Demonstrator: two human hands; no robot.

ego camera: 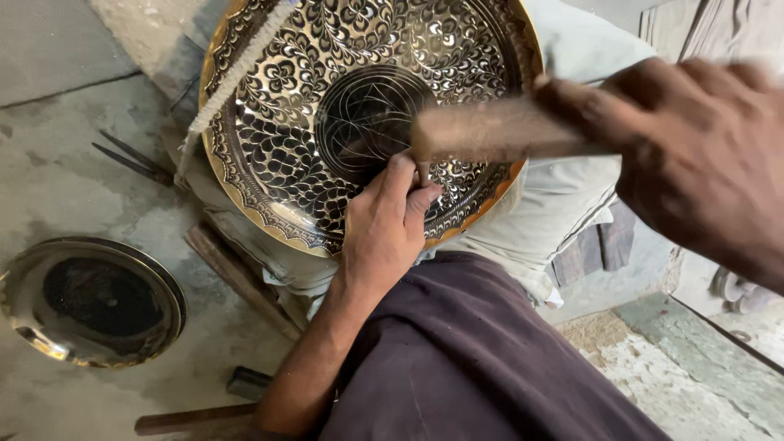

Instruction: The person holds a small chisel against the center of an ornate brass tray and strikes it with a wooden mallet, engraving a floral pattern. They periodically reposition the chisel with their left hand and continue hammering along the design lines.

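Note:
A large round brass plate (286,106), engraved with black floral patterns, leans across my lap. My left hand (384,224) rests on its lower rim and pinches a small metal chisel (423,173) upright against the plate. My right hand (702,155) grips a wooden mallet (490,131), blurred by motion, its head just above the chisel. A white cord (233,77) lies over the plate's upper left.
A second, plain brass plate (90,302) with a dark centre lies on the concrete floor at the left. Metal tongs (131,159) lie beside the big plate. Wooden sticks (237,278) and a small block (249,382) lie near my leg.

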